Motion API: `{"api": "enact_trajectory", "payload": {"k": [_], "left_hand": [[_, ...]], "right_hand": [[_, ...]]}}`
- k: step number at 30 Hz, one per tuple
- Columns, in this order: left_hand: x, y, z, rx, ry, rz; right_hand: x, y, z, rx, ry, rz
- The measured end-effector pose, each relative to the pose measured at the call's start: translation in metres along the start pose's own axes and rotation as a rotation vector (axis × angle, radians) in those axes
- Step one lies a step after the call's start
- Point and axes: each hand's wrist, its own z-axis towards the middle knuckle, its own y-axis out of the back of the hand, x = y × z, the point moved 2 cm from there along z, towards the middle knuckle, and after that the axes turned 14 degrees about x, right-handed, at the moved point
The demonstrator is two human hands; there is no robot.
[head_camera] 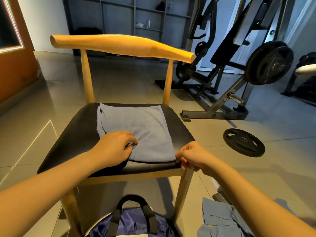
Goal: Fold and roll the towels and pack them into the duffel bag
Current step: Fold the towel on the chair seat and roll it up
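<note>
On the chair seat (77,139), L hand (114,144) & R hand (193,156) fingers pinch the near edge of the blue towel (136,124); tug hard & it may slide off, unfolding.

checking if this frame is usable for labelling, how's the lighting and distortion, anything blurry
Head view: warm light on the chair back and forearms, cooler blue over the gym machine; wide-angle bending stretches the arms and bows the floor lines near the edges; the towel on the seat, left hand and right hand are sharp; the shelves look soft.
</note>
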Motion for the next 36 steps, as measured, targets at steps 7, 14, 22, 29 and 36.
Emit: {"api": "enact_trajectory", "payload": {"k": [7,14,22,29,36], "left_hand": [[0.007,0.016,-0.017,-0.092,0.022,-0.090],[0.014,0.027,-0.068,-0.323,0.162,-0.261],[0.001,-0.014,-0.066,-0.291,0.167,-0.057],[-0.001,-0.015,-0.040,-0.307,0.257,0.105],[0.001,-0.009,-0.027,-0.290,0.326,0.166]], "right_hand": [[0.018,0.019,0.014,-0.458,0.046,-0.532],[0.052,-0.031,0.006,-0.280,0.677,-0.933],[0.046,-0.050,0.018,-0.201,0.690,-1.031],[0.048,-0.049,0.016,-0.177,0.650,-1.070],[0.046,-0.048,0.017,-0.174,0.654,-1.081]]}}
